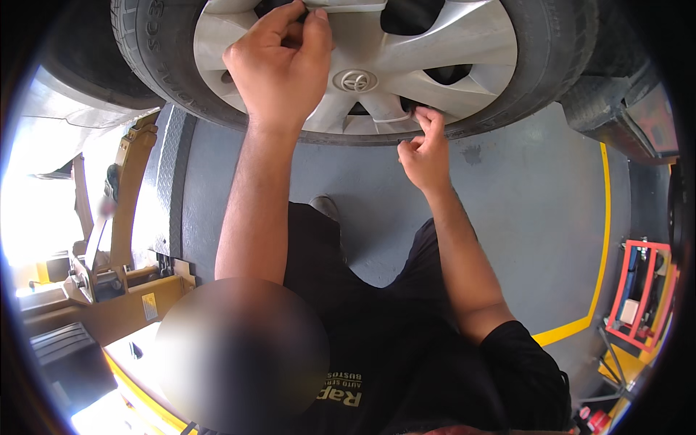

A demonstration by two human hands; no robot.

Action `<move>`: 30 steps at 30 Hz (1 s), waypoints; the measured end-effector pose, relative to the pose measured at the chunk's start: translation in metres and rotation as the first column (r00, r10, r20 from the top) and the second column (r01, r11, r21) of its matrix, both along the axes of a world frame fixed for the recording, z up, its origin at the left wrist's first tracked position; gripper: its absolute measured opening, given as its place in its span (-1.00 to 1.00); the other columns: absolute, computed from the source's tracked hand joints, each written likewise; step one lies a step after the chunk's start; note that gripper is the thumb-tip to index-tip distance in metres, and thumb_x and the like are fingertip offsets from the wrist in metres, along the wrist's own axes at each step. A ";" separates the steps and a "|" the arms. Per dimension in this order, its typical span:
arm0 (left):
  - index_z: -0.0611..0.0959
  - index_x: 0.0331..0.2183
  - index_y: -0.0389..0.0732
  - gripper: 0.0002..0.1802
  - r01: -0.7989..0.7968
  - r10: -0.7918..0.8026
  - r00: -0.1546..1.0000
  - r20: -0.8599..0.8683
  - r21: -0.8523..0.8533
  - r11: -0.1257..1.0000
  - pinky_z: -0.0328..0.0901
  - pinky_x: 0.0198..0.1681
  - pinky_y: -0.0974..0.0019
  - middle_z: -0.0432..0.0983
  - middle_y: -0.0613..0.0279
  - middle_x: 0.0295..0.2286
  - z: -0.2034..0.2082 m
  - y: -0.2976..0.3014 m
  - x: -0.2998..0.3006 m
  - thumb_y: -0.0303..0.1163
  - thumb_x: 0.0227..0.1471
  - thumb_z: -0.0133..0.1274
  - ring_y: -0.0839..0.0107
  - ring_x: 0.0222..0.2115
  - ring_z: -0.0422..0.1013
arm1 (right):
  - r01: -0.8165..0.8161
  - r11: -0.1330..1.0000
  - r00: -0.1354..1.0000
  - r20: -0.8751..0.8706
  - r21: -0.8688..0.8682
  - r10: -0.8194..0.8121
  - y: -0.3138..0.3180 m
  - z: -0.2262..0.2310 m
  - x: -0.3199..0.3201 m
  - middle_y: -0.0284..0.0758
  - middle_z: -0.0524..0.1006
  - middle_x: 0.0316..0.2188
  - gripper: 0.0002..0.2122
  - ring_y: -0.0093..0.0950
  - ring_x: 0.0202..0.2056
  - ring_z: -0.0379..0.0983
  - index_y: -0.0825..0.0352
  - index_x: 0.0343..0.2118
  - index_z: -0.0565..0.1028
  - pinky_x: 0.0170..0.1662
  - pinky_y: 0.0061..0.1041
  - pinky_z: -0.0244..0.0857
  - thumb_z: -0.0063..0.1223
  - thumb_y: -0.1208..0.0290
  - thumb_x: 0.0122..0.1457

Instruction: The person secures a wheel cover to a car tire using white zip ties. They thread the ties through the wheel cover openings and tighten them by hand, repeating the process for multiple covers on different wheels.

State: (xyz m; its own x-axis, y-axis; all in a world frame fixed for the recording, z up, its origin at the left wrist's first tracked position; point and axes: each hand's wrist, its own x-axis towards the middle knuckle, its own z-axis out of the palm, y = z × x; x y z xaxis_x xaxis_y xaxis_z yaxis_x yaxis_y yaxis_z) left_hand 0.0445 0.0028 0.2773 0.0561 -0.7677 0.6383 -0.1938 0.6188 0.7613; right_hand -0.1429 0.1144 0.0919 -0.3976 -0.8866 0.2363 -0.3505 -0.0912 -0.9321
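A silver wheel cover (406,56) with broad spokes and an oval centre emblem fills the middle of a black tyre (547,54). My left hand (283,69) is closed at the cover's upper left, its fingertips curled over a spoke edge by a dark opening. Lower down and to the right, my right hand (426,152) has bent fingers hooked at an opening near the cover's lower rim. Its fingertips touch the spoke edge there, and the thumb is tucked near the index finger. Part of the left fingers is hidden behind that hand.
The grey floor (525,210) carries a yellow line (603,232) on the right. A red rack (638,293) with tools stands at the far right. Tan metal lift parts (134,188) and a dark box (69,366) are on the left. My shoe (325,206) is below the wheel.
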 end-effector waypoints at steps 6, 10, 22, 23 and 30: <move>0.74 -0.16 -0.52 -0.72 -0.032 0.038 0.997 0.067 -0.082 0.996 0.50 -0.46 0.46 0.71 0.13 -0.50 0.004 0.001 -0.008 -0.45 0.19 0.25 0.49 -0.51 0.65 | -0.039 0.996 0.960 -0.275 0.076 0.059 0.006 0.018 -0.013 -0.07 0.59 0.11 -0.39 -0.15 -0.28 0.62 0.35 0.20 0.31 -0.18 -0.22 0.49 0.16 0.55 0.01; 0.74 -0.12 -0.49 -0.71 -0.076 0.107 0.978 0.178 -0.176 0.981 0.49 -0.43 0.47 0.72 0.16 -0.51 0.002 0.004 -0.010 -0.46 0.18 0.25 0.53 -0.51 0.64 | -0.074 0.977 0.878 -0.452 0.199 0.158 0.014 0.021 -0.017 -0.17 0.61 0.07 -0.44 -0.06 -0.14 0.61 0.27 0.19 0.36 -0.12 -0.14 0.49 0.14 0.55 0.05; 0.77 -0.11 -0.27 -0.66 -0.042 0.107 0.967 0.233 -0.268 0.963 0.47 -0.48 0.35 0.66 0.25 -0.61 0.005 0.003 -0.008 -0.41 0.04 0.25 0.39 -0.64 0.60 | -0.074 0.994 0.740 -0.664 0.077 0.107 0.010 0.013 -0.005 -0.18 0.42 0.26 -0.44 -0.06 -0.26 0.62 0.26 0.20 0.33 -0.22 -0.09 0.55 0.13 0.55 0.07; 0.77 -0.11 -0.27 -0.66 -0.045 0.109 0.964 0.243 -0.256 0.966 0.46 -0.48 0.35 0.65 0.25 -0.61 0.005 0.004 -0.007 -0.41 0.04 0.25 0.39 -0.64 0.59 | -0.074 0.991 0.733 -0.668 0.108 0.128 0.009 0.014 -0.007 -0.15 0.45 0.24 -0.45 -0.09 -0.26 0.64 0.26 0.19 0.34 -0.21 -0.12 0.55 0.13 0.55 0.07; 0.73 -0.01 -0.29 -0.59 -0.022 0.077 0.967 0.243 -0.221 0.975 0.45 -0.45 0.37 0.68 0.27 -0.55 0.005 0.010 -0.001 -0.47 0.06 0.23 0.44 -0.60 0.58 | -0.111 0.974 0.705 -0.675 0.197 0.216 0.005 0.023 -0.020 -0.14 0.57 0.13 -0.48 -0.17 -0.31 0.68 0.26 0.16 0.35 -0.21 -0.15 0.55 0.14 0.53 0.08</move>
State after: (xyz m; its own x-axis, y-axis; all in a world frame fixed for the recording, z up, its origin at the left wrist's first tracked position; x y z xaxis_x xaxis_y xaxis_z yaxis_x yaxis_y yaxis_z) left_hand 0.0438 0.0133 0.2818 -0.0909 -0.6112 0.7863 -0.3944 0.7470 0.5351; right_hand -0.1627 0.1193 0.1151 -0.0170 -0.9649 0.2622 -0.8897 -0.1051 -0.4442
